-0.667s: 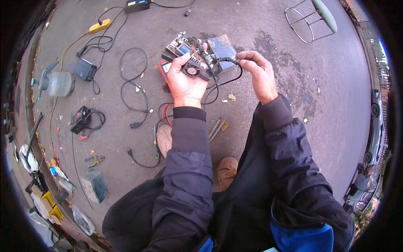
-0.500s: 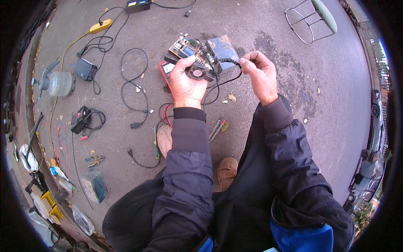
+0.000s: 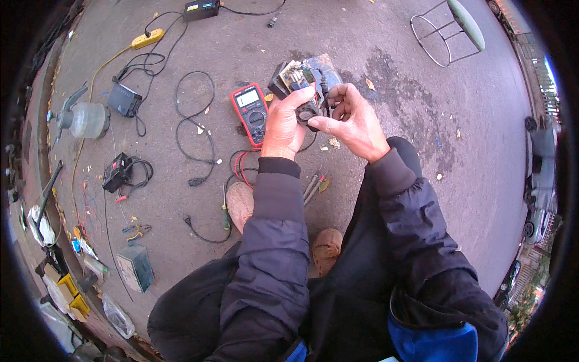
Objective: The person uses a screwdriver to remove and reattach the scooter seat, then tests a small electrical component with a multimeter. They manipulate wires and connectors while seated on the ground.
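My left hand [image 3: 282, 125] is closed around an opened electronic unit, its bare circuit board [image 3: 295, 75] and parts facing up. A small black cooling fan [image 3: 307, 114] sits at the unit's near end, by my left thumb. My right hand [image 3: 357, 125] grips the unit's right side, with the thumb at the fan and the fingers curled; what lies beneath those fingers is hidden. A black cable [image 3: 324, 84] runs at the unit's right side. Behind it on the ground is a grey flat case part [image 3: 329, 65]. A red multimeter [image 3: 256, 118] lies left of my left hand.
Left on the asphalt are a looped black power cord [image 3: 214, 130], a black adapter [image 3: 124, 99], a pump sprayer [image 3: 87, 120], a yellow power strip [image 3: 146, 38], pliers [image 3: 137, 230] and a battery box [image 3: 136, 267]. Test probes [image 3: 312, 186] lie near my shoes. A stool [image 3: 465, 25] stands far right.
My left hand has shifted right with the unit, uncovering the multimeter. My right hand has come in from the cable to the unit's right side beside the fan.
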The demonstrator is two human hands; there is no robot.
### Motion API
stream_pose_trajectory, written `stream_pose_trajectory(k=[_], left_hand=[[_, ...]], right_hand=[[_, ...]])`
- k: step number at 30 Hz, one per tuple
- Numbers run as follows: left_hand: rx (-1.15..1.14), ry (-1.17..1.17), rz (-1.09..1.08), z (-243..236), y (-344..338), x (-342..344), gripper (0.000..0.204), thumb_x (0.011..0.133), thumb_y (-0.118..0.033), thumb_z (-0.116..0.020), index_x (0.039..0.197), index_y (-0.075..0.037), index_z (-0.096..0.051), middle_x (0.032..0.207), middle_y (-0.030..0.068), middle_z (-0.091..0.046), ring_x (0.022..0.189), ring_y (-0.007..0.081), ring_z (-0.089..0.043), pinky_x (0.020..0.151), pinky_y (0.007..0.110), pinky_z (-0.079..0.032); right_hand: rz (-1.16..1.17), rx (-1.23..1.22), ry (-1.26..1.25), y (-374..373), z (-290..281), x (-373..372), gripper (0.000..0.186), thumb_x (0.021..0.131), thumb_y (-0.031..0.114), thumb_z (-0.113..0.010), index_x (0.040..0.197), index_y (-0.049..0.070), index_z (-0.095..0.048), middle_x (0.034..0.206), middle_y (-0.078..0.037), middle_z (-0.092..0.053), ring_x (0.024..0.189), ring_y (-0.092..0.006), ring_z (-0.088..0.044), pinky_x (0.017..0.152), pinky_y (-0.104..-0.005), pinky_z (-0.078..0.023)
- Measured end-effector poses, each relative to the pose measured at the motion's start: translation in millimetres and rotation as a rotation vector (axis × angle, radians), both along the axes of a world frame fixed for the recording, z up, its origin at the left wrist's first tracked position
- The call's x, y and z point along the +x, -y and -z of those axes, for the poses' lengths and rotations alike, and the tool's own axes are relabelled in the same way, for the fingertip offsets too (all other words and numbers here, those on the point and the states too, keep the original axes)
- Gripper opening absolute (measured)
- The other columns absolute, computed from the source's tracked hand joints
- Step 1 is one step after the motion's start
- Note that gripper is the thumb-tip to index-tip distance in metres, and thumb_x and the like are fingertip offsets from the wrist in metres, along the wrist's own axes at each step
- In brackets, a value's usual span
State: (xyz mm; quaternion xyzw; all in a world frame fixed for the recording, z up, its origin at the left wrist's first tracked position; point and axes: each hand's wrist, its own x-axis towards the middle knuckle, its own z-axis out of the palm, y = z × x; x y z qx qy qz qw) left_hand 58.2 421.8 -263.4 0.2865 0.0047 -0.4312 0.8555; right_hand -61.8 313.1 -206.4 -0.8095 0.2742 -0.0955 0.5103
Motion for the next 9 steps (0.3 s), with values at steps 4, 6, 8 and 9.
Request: stream_pose_trajectory(k=[4,6,8,9], left_hand=[[0.009,0.070,0.018,-12,6,-8,0.052,0.101,-0.047,-0.068,0.130,-0.005,-0.064,0.117,0.0069,-0.070,0.104,0.0192,-0.068,0.093,0.037,-0.056],[-0.135,0.079,0.042,-14,4,-9,0.062,0.102,-0.060,-0.060,0.132,-0.006,-0.062,0.117,0.0063,-0.070,0.104,0.0194,-0.068,0.092,0.037,-0.056],[-0.049,0.059,0.085,-13,5,-7,0.073,0.103,-0.070,-0.047,0.135,-0.006,-0.060,0.119,0.0078,-0.070,0.105,0.0213,-0.068,0.094,0.039,-0.056],[-0.080,0.022,0.101,-12,3,-6,0.072,0.103,-0.069,-0.049,0.135,-0.006,-0.060,0.121,0.0083,-0.070,0.106,0.0217,-0.068,0.096,0.040,-0.056]], right_hand=[[0.066,0.194,0.101,-4,4,2,0.054,0.081,0.022,-0.091,0.115,-0.004,-0.059,0.100,-0.005,-0.065,0.083,-0.0077,-0.059,0.071,-0.0251,-0.049],[0.064,0.383,0.198,0,9,3,0.051,0.083,0.018,-0.090,0.116,-0.004,-0.058,0.100,-0.005,-0.065,0.085,-0.0071,-0.059,0.072,-0.0243,-0.048],[0.007,0.442,0.005,15,9,-1,0.049,0.089,0.010,-0.080,0.128,-0.002,-0.053,0.106,-0.004,-0.069,0.093,-0.0099,-0.064,0.084,-0.0265,-0.052],[-0.009,0.451,-0.040,18,11,-2,0.051,0.090,0.011,-0.080,0.130,-0.002,-0.053,0.108,-0.004,-0.070,0.093,-0.0103,-0.065,0.085,-0.0275,-0.052]])
